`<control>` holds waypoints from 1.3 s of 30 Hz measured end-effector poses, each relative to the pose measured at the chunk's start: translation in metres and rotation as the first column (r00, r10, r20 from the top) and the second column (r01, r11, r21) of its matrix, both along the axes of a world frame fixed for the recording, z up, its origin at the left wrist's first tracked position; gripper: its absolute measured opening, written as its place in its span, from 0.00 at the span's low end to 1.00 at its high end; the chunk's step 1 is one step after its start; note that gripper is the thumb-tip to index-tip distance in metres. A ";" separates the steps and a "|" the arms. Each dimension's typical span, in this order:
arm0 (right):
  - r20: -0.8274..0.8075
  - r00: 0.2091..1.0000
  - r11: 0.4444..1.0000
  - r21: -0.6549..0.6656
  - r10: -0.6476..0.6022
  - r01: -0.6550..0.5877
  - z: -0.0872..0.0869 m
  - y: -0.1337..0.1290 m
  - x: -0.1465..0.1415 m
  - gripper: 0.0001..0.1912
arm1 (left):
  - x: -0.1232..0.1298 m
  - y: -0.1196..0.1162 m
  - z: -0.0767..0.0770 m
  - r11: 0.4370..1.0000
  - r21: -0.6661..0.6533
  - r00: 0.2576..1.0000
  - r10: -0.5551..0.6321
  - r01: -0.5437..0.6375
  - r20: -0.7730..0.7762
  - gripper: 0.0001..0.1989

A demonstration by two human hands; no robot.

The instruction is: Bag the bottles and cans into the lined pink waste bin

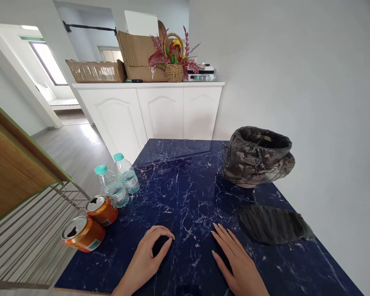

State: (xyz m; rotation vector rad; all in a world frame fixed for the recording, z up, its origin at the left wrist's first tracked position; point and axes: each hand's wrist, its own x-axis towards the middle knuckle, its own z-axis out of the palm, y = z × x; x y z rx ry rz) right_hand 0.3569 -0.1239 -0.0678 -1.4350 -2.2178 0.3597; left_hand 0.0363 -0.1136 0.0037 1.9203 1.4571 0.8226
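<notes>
My left hand [149, 250] rests on its side on the dark blue marbled table [185, 181], fingers curled together and thumb tip meeting the index fingertip. The table surface shows through the loop, and nothing is held. To its right, my right hand [236, 259] lies palm down with fingers stretched out and thumb apart. A flattened black plastic bag [273, 224] lies just beyond and to the right of that hand. Left of my left hand stand two opened orange drink cans [84, 233] [101, 209] near the table's left edge.
Behind the cans stand two clear bottles [113, 187] [127, 174] with teal caps. A bin [257, 158] lined with a black bag stands at the far right, near the wall. A metal rack [27, 238] adjoins the left side. A white cabinet [160, 109] holds cardboard boxes and a flower basket [174, 73].
</notes>
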 end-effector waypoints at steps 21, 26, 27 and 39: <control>0.034 0.999 0.998 0.055 -0.026 0.024 -0.006 0.005 -0.001 0.39 | -0.010 0.003 0.007 0.996 -0.086 1.000 -0.019 0.020 0.008 0.13; 0.074 0.997 1.000 0.000 -0.016 0.016 -0.012 0.006 0.002 0.38 | -0.031 0.008 0.008 0.992 -0.116 0.998 -0.036 0.041 0.041 0.13; 0.086 0.996 1.000 -0.011 -0.019 0.020 -0.013 0.006 0.002 0.38 | -0.037 0.009 0.008 0.991 -0.126 0.998 -0.028 0.034 0.049 0.13; 0.068 0.994 0.996 0.013 -0.087 0.086 -0.023 0.003 -0.002 0.34 | -0.055 0.000 0.002 0.984 -0.155 0.986 0.106 -0.086 0.129 0.15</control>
